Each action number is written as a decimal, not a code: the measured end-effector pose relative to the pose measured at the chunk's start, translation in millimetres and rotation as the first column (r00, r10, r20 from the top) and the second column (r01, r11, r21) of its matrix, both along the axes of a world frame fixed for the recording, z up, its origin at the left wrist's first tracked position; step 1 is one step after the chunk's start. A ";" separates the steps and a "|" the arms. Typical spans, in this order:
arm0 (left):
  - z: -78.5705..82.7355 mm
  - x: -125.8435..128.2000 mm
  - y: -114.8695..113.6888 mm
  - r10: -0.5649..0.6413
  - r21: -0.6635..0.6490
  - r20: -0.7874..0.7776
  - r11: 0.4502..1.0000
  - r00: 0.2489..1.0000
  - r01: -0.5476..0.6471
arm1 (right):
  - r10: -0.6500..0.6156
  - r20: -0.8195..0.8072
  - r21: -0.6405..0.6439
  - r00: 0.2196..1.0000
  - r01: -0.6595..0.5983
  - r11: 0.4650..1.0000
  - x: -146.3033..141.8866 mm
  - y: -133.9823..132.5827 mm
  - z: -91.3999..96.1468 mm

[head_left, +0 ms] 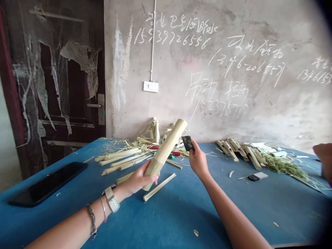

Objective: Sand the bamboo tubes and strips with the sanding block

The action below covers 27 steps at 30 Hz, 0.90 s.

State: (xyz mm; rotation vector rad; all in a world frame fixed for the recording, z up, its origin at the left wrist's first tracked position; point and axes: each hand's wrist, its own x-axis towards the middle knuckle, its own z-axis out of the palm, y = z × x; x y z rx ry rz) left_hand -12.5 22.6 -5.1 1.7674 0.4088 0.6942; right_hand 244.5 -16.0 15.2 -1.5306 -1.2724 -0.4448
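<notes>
My left hand [138,180] is gripping the thick stalk [168,143] low, its long axis leaning toward one o'clock; at three o'clock from its middle, my right hand [199,159] is pinching a dark flat piece [187,143].

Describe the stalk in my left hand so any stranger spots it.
Over the blue table, find the left hand, its wrist wearing a white watch. It grips the pale stalk, which slants up rightward and looks far thicker than the sticks lying nearby.
</notes>
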 end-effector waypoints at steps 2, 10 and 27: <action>-1.4 -0.9 4.2 0.075 0.037 0.066 0.996 0.995 -0.078 | 0.044 0.034 -0.015 0.998 -0.043 0.999 -4.8 0.1 -2.4; -10.3 -1.0 10.1 0.219 0.114 0.154 0.965 0.964 -0.237 | 0.154 0.084 -0.094 0.985 -0.146 0.985 -14.0 -3.2 -2.6; -8.9 -1.4 11.2 0.278 0.185 0.171 0.933 0.945 -0.308 | 0.307 0.132 -0.087 0.942 -0.298 0.951 -19.6 -0.3 -9.6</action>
